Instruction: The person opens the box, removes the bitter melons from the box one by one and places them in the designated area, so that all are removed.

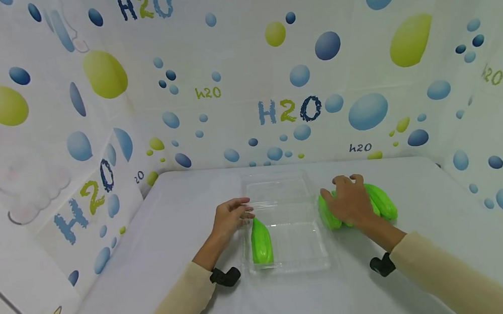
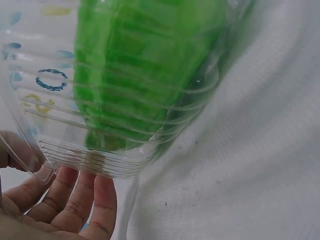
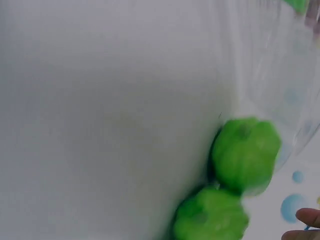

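A clear plastic box [image 1: 293, 246] with its lid [image 1: 276, 190] folded back lies on the table. Inside, along its left side, is a bright green, ribbed, elongated vegetable [image 1: 261, 242] with a pointed end. My left hand [image 1: 230, 217] is at the box's left side; up close, the thumb and fingers [image 2: 102, 200] hold its rim. Over several similar green vegetables [image 1: 380, 202] to the right of the box, my right hand [image 1: 352, 200] is spread with bent fingers. In the right wrist view its fingertips [image 3: 309, 217] show apart from two vegetables [image 3: 245, 155].
A white cloth [image 1: 169, 200] covers the table. Behind and at the sides hang white sheets [image 1: 245, 87] printed with blue and yellow-green drops and H2O lettering. Each wrist carries a small black camera [image 1: 226, 276].
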Motion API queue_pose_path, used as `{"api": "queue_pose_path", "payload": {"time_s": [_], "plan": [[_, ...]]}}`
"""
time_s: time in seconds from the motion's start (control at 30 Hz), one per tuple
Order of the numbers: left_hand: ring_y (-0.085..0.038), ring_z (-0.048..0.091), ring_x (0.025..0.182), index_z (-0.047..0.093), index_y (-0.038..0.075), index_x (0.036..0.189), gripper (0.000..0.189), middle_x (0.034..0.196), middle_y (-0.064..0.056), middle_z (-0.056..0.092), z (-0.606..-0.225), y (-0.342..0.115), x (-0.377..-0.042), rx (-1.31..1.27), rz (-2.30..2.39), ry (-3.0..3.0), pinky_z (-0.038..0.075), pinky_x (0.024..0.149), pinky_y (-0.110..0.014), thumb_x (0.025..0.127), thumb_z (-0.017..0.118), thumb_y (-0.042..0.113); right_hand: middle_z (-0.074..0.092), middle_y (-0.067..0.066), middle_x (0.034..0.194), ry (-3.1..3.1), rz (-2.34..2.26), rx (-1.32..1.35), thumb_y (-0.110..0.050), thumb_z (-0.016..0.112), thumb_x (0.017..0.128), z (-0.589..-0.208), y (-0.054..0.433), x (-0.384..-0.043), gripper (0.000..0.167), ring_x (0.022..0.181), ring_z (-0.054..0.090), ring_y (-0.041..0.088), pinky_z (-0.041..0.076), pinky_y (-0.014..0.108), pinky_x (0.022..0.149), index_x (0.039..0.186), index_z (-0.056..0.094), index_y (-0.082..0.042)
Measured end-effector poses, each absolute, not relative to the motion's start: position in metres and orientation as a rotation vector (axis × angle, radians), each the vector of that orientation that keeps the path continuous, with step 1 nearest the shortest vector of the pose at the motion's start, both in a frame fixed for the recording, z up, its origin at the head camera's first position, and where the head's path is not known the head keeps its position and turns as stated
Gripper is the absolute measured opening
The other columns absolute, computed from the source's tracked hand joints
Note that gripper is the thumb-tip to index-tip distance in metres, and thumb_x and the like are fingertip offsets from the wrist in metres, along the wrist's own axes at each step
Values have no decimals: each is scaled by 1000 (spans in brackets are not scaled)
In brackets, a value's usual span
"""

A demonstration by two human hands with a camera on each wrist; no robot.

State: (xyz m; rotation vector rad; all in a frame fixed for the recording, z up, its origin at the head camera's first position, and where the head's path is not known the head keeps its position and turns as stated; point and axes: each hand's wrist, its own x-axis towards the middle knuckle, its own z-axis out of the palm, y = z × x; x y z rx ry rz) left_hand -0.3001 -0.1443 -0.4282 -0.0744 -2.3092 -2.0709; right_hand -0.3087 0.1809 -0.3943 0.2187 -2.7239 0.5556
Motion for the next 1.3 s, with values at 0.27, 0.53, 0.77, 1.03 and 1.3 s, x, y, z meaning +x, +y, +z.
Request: {"api": "queue_pose_path", "payload": {"time_s": [0.27, 0.53, 0.77, 1.03, 1.3], "plan": [[-25, 74, 93, 62, -4, 131, 34, 111, -17, 72, -428, -144, -299, -74, -2066, -2314, 62, 82, -34, 101, 57, 10, 66, 18, 125, -2706, 596, 369, -44, 58, 97, -391, 147, -295, 53, 131, 40, 44, 43, 59, 104, 122, 63, 3], [-25, 74, 92, 62, -6, 131, 34, 111, -19, 72, -429, -144, -298, -75, -2075, -2315, 62, 82, -35, 102, 56, 10, 61, 17, 127, -2662, 617, 499, -43, 61, 94, -393, 123, -285, 51, 129, 42, 39, 47, 56, 102, 122, 64, 0], [-25, 74, 93, 62, -5, 131, 34, 113, -19, 72, -429, -144, -300, -76, -2078, -2313, 62, 83, -35, 101, 56, 10, 60, 16, 123, -2690, 790, 569, -40, 63, 94, -395, 103, -278, 49, 117, 48, 34, 50, 52, 96, 121, 64, 1], [-27, 74, 94, 62, -5, 131, 34, 113, -21, 71, -427, -144, -299, -89, -2063, -2326, 62, 83, -35, 101, 56, 9, 61, 16, 119, -2859, 1098, 607, -36, 64, 96, -406, 76, -272, 45, 108, 60, 32, 54, 48, 90, 124, 64, 0], [-34, 73, 98, 61, -7, 132, 34, 116, -26, 69, -421, -144, -296, -105, -2062, -2331, 60, 90, -47, 102, 55, 9, 65, 9, 113, -3020, 1270, 495, -40, 69, 92, -408, 52, -268, 54, 101, 62, 23, 56, 43, 84, 129, 61, -2]]}}
